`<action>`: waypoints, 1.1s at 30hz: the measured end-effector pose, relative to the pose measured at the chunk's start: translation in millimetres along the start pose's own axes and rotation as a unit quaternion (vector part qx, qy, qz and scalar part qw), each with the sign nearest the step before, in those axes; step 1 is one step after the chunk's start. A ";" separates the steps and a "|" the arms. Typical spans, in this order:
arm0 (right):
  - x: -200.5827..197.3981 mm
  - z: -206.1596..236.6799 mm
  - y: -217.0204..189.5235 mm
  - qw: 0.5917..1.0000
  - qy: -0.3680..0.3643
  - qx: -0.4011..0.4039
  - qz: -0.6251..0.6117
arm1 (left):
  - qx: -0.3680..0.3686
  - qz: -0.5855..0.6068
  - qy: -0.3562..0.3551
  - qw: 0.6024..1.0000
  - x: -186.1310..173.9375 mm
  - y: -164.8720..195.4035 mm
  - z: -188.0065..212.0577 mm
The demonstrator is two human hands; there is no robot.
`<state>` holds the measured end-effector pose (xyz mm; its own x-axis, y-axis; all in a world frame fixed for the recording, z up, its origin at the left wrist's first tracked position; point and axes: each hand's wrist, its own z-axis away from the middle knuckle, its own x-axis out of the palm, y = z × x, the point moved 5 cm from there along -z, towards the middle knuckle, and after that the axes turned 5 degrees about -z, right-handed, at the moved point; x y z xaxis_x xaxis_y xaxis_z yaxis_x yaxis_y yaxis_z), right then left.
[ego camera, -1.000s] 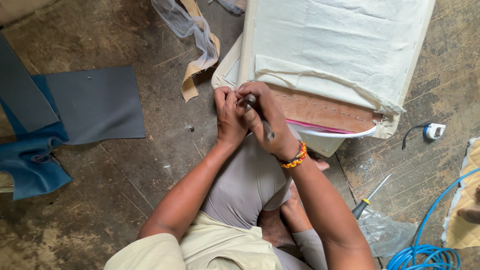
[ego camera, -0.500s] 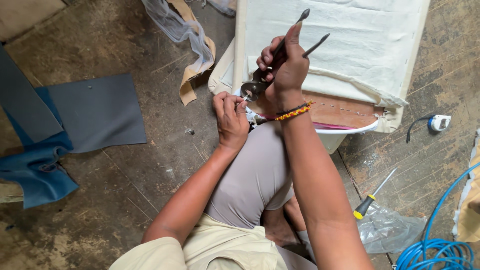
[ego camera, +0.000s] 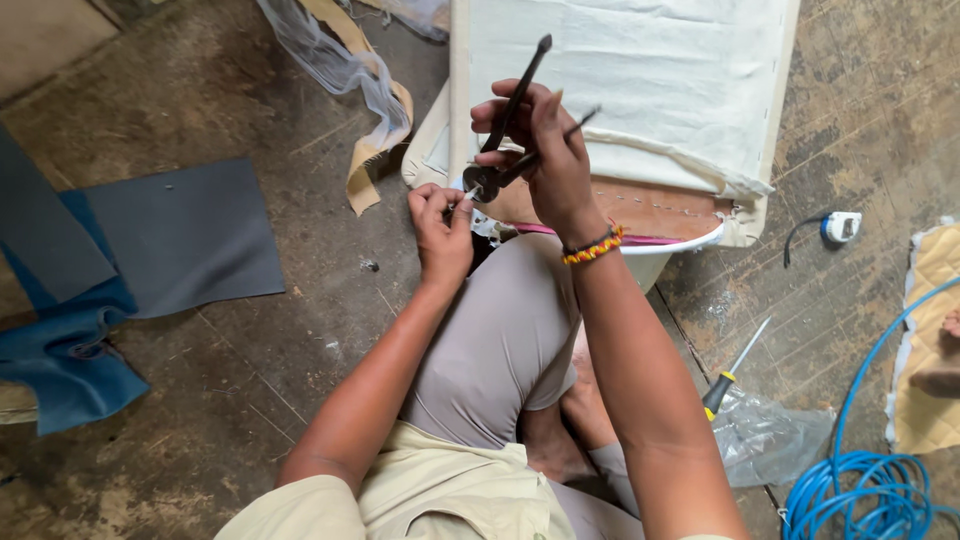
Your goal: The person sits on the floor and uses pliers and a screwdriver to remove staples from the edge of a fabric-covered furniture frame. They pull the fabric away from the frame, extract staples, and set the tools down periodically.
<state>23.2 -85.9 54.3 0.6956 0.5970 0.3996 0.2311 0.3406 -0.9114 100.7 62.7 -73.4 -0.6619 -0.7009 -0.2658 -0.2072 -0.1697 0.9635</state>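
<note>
Biggest thing in view is the one upholstered panel (ego camera: 640, 90), cream fabric stretched over a wood frame, lying on the worn wooden floor (ego camera: 250, 380) right in front of the person's knee. Looks bulky and stiff in the frame but soft on the cover, so I'd guess you'd want to hold it by the wood edge, not the cloth.

Off to the side: a grey sheet of material (ego camera: 180, 235) with blue fabric (ego camera: 60, 370) under it, one blue coiled hose (ego camera: 870, 490), a crumpled clear plastic bag (ego camera: 770, 440), and one screwdriver (ego camera: 735, 368) with a yellow-black handle.

Right hand (ego camera: 545, 160) is wrapped around one pair of dark metal pincers (ego camera: 510, 125), handles sticking up, head down by the panel's corner. Hard, heavy-ish steel, grip goes on the handles.

Left hand (ego camera: 440, 220) has its fingertips squeezed together on something tiny and pale right at the pincer head, maybe a staple or a thread, can't tell. Small and easy to drop, I'd think.
</note>
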 end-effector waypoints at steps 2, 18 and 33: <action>3.7 17.1 -4.5 1.000 -0.021 -0.017 -0.016 | -0.008 0.044 -0.002 0.999 2.4 -12.3 -2.4; 57.3 62.7 3.2 0.934 -0.037 -0.161 0.318 | -0.092 0.080 -0.016 0.992 8.7 -28.3 -3.0; -54.6 -40.7 43.1 0.925 0.341 0.086 -0.142 | -0.026 0.010 -0.047 0.998 4.5 -5.3 -0.9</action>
<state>22.8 -133.3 -10.8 0.9042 -0.1117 0.4122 0.4000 0.5596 -0.7259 99.4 59.8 -79.6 -0.7309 -0.6363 -0.2469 -0.1575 -0.1947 0.9681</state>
